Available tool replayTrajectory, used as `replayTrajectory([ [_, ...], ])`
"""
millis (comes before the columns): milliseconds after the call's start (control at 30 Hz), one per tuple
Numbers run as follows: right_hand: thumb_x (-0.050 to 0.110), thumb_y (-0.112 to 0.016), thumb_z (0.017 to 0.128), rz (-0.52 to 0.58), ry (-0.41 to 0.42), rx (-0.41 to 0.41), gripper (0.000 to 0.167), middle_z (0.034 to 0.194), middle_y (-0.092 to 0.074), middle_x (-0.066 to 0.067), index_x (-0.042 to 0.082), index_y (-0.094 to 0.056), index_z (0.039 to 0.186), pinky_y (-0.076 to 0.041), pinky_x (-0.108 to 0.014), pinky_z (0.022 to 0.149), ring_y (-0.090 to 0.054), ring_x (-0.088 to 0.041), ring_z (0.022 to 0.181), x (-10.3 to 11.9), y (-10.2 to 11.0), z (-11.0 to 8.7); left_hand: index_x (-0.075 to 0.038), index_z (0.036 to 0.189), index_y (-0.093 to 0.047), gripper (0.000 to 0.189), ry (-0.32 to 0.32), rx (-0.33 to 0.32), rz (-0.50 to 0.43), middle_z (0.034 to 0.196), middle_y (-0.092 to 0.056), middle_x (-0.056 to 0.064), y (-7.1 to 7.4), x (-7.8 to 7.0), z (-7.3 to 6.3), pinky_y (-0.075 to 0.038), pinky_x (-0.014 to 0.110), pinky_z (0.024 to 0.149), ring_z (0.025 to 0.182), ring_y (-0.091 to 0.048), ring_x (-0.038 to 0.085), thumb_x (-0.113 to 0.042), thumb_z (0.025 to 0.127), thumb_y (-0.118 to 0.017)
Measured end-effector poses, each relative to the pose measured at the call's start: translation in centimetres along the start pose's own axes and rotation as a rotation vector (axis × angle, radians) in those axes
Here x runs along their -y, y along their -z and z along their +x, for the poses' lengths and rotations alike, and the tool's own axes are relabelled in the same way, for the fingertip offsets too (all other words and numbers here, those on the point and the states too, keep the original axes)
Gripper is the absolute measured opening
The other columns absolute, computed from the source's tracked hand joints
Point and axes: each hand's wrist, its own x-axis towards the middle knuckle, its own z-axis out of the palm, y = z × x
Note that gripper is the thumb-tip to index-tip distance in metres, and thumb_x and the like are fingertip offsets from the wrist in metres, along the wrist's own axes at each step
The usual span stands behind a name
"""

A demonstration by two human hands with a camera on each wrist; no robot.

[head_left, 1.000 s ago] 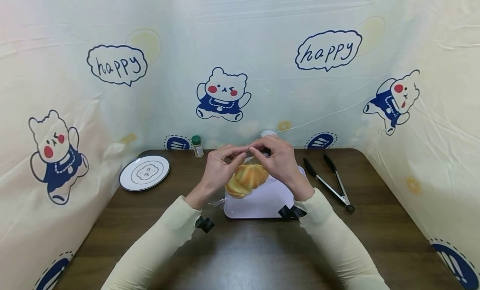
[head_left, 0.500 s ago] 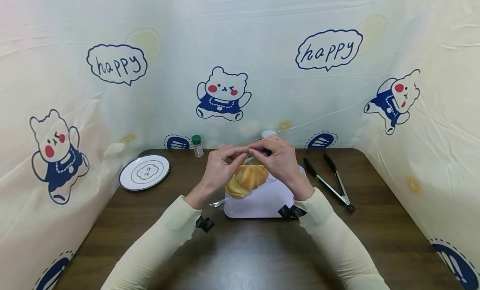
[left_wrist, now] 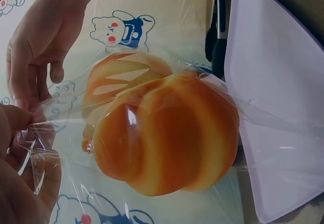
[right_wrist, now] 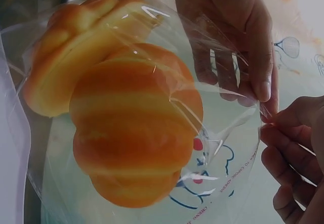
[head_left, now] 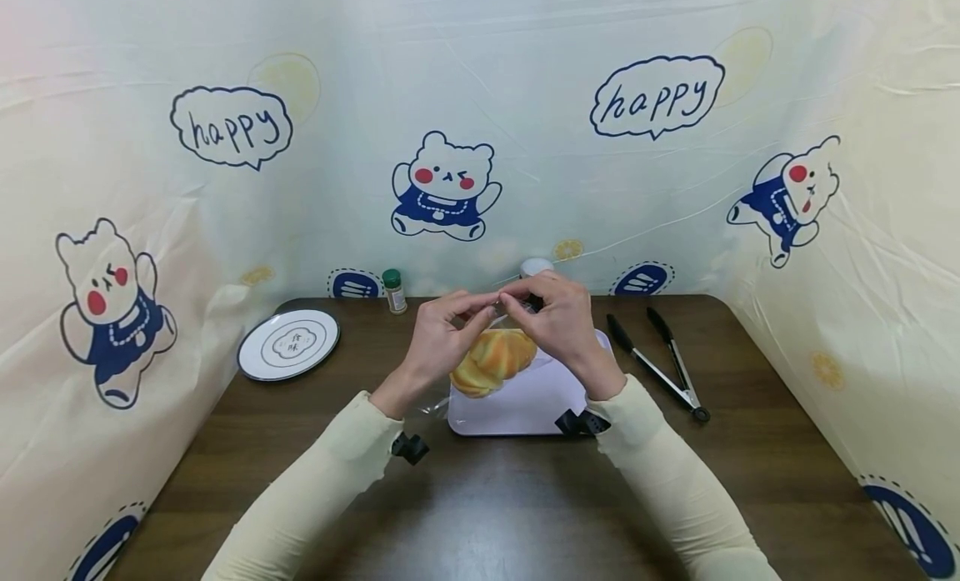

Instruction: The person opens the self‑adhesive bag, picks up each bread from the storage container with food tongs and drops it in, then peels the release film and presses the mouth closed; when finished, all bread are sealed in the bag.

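A clear plastic bag (right_wrist: 240, 133) holds two golden bread rolls and hangs over a pale lilac tray (head_left: 517, 410). One bread roll (left_wrist: 167, 133) is ridged and glossy; the other roll (right_wrist: 76, 57) lies partly behind it. My left hand (head_left: 442, 331) pinches the bag's edge between thumb and fingers. Opposite it, my right hand (head_left: 555, 323) pinches the same edge, fingertips close to the left ones. Red print runs along the bag's edge strip in the right wrist view. From the head view the fingertips hide most of this edge.
Left on the brown table (head_left: 480, 506) lies a white plate (head_left: 288, 345) with a dark rim. A green-capped jar (head_left: 393, 292) stands at the back. Black-handled tongs (head_left: 663, 368) lie spread at right. A white-topped container (head_left: 536, 267) is partly hidden behind my right hand.
Both hands hold almost the same place at the bag's edge, with only slight fingertip movement. The bag of bread stays over the tray.
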Motion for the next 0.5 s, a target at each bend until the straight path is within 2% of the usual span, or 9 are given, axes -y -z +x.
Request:
replayTrajectory([
  [200, 0.020, -0.075, 0.089, 0.132, -0.146, 0.020, 0.009, 0.083, -0.076, -0.001, 0.012, -0.079, 0.091, -0.040, -0.021, 0.052, -0.054, -0.014, 0.063, -0.14, 0.12, -0.08, -0.018, 0.119, -0.075, 0.025, -0.001, -0.002, 0.009, 0.094, -0.074, 0.001, 0.05, -0.14, 0.09, -0.056, 0.023, 0.069, 0.078, -0.063, 0.012, -0.022, 0.096, -0.067],
  [500, 0.019, -0.075, 0.090, 0.233, -0.223, 0.009, 0.007, 0.082, -0.076, -0.003, 0.013, -0.078, 0.091, -0.036, -0.022, 0.048, -0.050, -0.013, 0.058, -0.04, 0.22, -0.05, -0.017, 0.115, -0.077, 0.022, 0.007, -0.019, 0.004, 0.088, -0.073, 0.000, 0.07, -0.42, 0.14, -0.053, 0.021, 0.062, 0.072, -0.060, 0.011, -0.022, 0.095, -0.068],
])
